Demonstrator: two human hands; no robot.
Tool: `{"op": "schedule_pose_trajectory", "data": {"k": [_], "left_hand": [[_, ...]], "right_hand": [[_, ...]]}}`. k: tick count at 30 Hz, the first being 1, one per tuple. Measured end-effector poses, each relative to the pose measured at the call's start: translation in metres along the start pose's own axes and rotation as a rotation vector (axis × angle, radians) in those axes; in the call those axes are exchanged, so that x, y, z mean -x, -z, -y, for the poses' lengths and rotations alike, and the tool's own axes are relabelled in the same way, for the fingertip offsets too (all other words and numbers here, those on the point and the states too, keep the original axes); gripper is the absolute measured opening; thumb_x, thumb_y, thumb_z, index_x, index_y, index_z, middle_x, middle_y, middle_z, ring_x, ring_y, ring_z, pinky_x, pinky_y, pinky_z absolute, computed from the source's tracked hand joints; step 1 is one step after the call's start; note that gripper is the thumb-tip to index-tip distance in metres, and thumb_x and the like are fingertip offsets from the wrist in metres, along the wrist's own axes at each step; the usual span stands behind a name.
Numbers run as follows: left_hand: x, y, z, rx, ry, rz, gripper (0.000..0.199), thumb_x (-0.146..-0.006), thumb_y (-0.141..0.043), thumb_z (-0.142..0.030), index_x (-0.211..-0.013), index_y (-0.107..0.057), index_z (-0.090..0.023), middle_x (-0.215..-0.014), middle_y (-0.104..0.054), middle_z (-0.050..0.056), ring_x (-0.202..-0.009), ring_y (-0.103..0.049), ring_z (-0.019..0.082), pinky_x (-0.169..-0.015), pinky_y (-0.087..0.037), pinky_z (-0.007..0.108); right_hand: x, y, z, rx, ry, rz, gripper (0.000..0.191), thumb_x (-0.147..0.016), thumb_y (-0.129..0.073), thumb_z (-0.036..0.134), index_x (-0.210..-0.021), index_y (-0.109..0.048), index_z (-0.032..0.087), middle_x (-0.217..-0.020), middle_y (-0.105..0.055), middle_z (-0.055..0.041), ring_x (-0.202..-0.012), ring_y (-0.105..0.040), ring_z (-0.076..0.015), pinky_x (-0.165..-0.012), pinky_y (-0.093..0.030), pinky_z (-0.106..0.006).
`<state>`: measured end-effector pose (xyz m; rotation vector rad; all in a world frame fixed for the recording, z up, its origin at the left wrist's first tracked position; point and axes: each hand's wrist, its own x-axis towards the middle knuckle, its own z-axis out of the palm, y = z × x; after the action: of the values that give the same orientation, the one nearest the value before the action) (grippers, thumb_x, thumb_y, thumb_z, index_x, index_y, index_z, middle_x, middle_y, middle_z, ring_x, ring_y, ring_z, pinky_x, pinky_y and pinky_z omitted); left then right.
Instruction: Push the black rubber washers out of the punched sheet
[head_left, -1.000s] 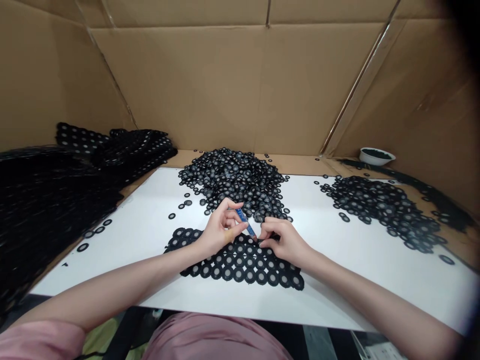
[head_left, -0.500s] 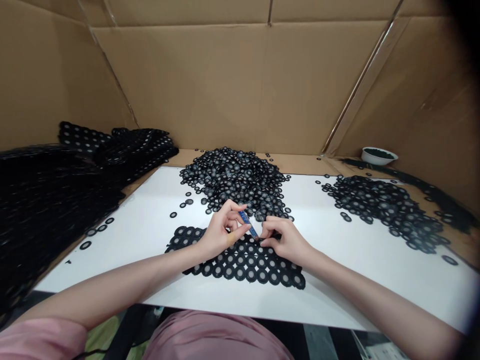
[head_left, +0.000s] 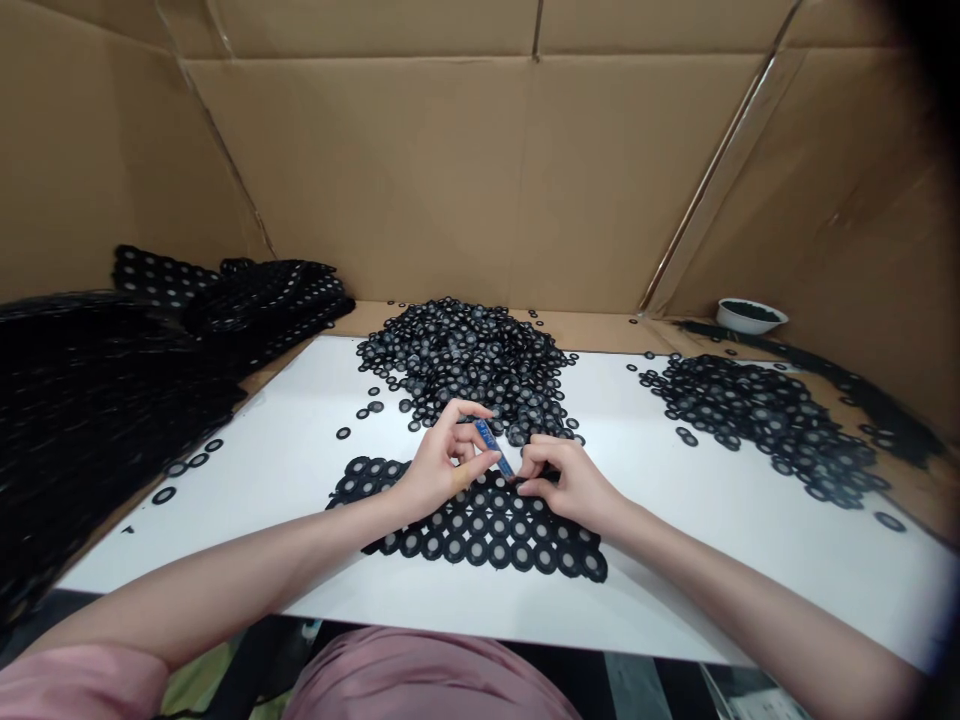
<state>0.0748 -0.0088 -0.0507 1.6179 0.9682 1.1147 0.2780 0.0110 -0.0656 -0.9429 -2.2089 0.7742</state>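
Between thumb and fingers, my left hand (head_left: 448, 458) holds a slim blue tool (head_left: 494, 450), slanting down to the right. Its lower end meets the fingertips of my right hand (head_left: 564, 478). That hand is pinched closed at the upper edge of a black mat of joined rings (head_left: 478, 550) with pale round centres; what it grips is too small to make out. The mat lies flat on the white board (head_left: 300, 430), partly covered by both hands.
A large heap of loose black rings (head_left: 465, 350) stands behind my hands, another (head_left: 765, 410) at right. Black stranded material (head_left: 90, 420) and a folded dotted mat (head_left: 262, 300) lie left. A white bowl (head_left: 748, 318) sits back right. Cardboard walls (head_left: 450, 180) enclose the board.
The camera view has shifted slightly. Both hands keep nearly the same pose at the mat's upper edge, with the blue tool still in my left hand.
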Motion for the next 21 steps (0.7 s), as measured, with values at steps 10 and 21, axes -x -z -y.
{"op": "schedule_pose_trajectory", "data": {"k": [10,21], "left_hand": [[-0.009,0.002,0.001,-0.008,0.085,0.041,0.027,-0.075,-0.069,-0.034,-0.088,-0.059,-0.013,-0.065,-0.056,-0.001,-0.046,-0.046,0.005,-0.041,-0.036,0.015],[-0.002,0.004,-0.011,-0.061,0.047,-0.016,0.021,-0.078,-0.067,-0.032,-0.087,-0.06,-0.015,-0.06,-0.052,-0.003,-0.047,-0.046,0.006,-0.043,-0.037,0.015]], "right_hand": [[0.001,0.002,-0.002,-0.005,0.009,0.023,0.022,-0.069,-0.067,0.002,-0.061,-0.052,0.017,-0.067,-0.054,0.0024,-0.064,-0.052,-0.0125,-0.06,-0.038,-0.023],[0.001,0.005,0.002,-0.016,-0.001,0.032,0.018,-0.072,-0.065,0.004,-0.066,-0.055,0.017,-0.07,-0.054,0.0016,-0.066,-0.053,-0.0127,-0.062,-0.041,-0.024]]}}
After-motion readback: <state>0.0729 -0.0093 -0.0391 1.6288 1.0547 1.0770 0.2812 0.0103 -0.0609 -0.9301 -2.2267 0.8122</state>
